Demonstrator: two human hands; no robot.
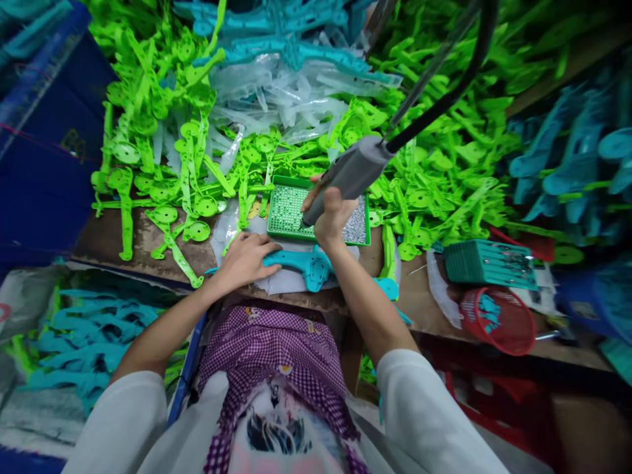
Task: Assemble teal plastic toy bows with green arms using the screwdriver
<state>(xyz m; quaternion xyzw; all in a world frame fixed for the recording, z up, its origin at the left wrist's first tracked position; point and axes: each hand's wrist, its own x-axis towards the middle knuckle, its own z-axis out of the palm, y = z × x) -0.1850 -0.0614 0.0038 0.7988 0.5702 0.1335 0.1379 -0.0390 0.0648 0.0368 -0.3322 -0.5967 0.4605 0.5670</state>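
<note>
My right hand (332, 217) is wrapped around a grey electric screwdriver (356, 170), which tilts down to the left. Its tip is over a green tray (320, 237) holding a perforated plate (289, 209) and a heap of small silvery screws (354, 227). At the table's front edge, my left hand (251, 258) grips the left end of a blue plastic part (312, 263), fingers above and thumb along it. The part lies on a pale cloth (279, 283), in front of the tray. My right forearm covers some of the part's right end.
Piles of bright green plastic parts (444, 171) surround the tray, with translucent parts (281, 99) behind. A cable (444, 85) runs up from the screwdriver. Right of me are a red basket (496, 322) and stacked teal trays (486, 263). A blue bin (47, 138) stands left.
</note>
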